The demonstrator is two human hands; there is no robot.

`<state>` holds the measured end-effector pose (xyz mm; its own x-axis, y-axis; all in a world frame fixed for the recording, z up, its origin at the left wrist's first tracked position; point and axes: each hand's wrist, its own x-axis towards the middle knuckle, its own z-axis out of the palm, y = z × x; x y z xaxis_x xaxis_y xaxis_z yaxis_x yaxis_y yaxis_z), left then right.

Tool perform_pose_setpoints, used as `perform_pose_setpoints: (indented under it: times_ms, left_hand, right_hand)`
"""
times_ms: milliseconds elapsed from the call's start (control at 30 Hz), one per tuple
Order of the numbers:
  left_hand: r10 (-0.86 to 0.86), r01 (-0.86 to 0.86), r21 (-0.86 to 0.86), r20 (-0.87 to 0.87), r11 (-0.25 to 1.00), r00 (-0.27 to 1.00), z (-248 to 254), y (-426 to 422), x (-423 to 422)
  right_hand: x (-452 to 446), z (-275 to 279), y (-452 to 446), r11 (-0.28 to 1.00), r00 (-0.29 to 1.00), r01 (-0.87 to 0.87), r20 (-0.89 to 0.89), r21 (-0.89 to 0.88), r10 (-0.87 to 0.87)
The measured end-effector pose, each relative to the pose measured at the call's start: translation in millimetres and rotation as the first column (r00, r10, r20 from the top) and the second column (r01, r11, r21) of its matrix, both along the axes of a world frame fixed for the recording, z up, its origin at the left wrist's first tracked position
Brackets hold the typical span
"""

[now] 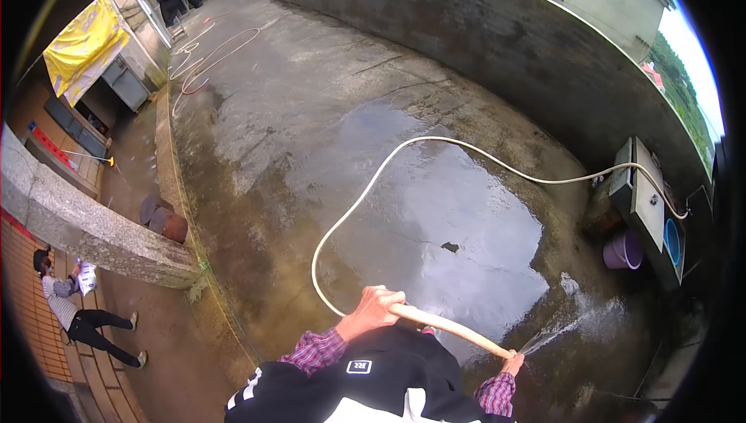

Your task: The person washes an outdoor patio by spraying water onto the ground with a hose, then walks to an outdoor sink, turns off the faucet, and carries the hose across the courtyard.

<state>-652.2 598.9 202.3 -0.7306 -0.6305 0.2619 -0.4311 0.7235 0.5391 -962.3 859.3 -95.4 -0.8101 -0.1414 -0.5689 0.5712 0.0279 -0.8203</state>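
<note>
A pale hose (454,330) runs between my two hands in front of my body. My left hand (371,313) is closed around it, with the rest of the hose looping away across the wet ground. Lower right, my right hand (513,362) grips the hose at its end. Water (571,320) sprays from there toward the right and splashes on the concrete. Both sleeves are purple plaid. The far end of the hose reaches a sink (646,207) by the wall.
A puddle (435,221) spreads over the concrete yard. A purple bucket (622,252) stands below the sink, which holds a blue basin (671,241). A dark wall (497,34) bounds the yard. Another hose (225,56) lies farther back. At left, a person (81,318) is beyond a stone pillar (93,229).
</note>
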Motion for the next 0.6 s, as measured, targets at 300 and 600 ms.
perform_pose_setpoints:
  times_ms: [300,600]
  left_hand:
    - [0.272,-0.298,-0.154,-0.17,0.942,0.947,46,-37,84]
    - [0.569,-0.645,-0.224,-0.323,0.73,0.756,43,-58,156]
  right_hand:
    - [11,-22,-172,0.927,0.943,0.241,0.293,-0.287,-0.154]
    - [58,53,-335,0.911,0.955,0.001,0.271,-0.413,0.122]
